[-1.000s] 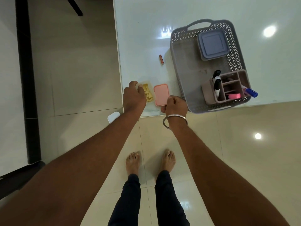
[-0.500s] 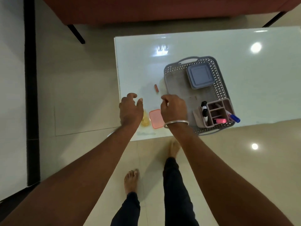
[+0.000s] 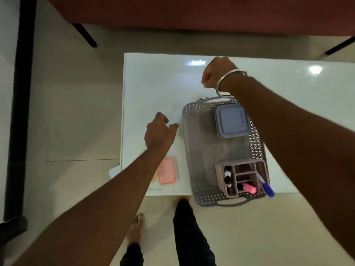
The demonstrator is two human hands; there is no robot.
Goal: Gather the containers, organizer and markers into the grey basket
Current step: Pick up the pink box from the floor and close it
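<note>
Pale floor tiles (image 3: 249, 237) fill the bottom of the view, with the person's bare foot (image 3: 135, 226) and dark trouser legs standing at the near edge of a glossy white table (image 3: 153, 89). Nearest on the table, a small box with a pink lid (image 3: 167, 171) lies just left of the grey basket (image 3: 199, 160), partly under the left forearm. Inside the basket's near right corner stands the organizer (image 3: 221, 174), holding a black marker (image 3: 228, 176), a pink highlighter (image 3: 249, 188) and a blue marker (image 3: 267, 189) that leans out over the rim. At the far right of the basket sits a container with a grey-blue lid (image 3: 231, 120). The left hand (image 3: 159, 131) hovers beside the basket's left wall, fingers loosely parted and empty. Farther off, the right hand (image 3: 216, 73), a metal bangle (image 3: 228, 81) on its wrist, is curled into a fist above the table beyond the basket's far handle; whether it holds anything cannot be told. A red-brown sofa (image 3: 192, 14) sits behind.
</note>
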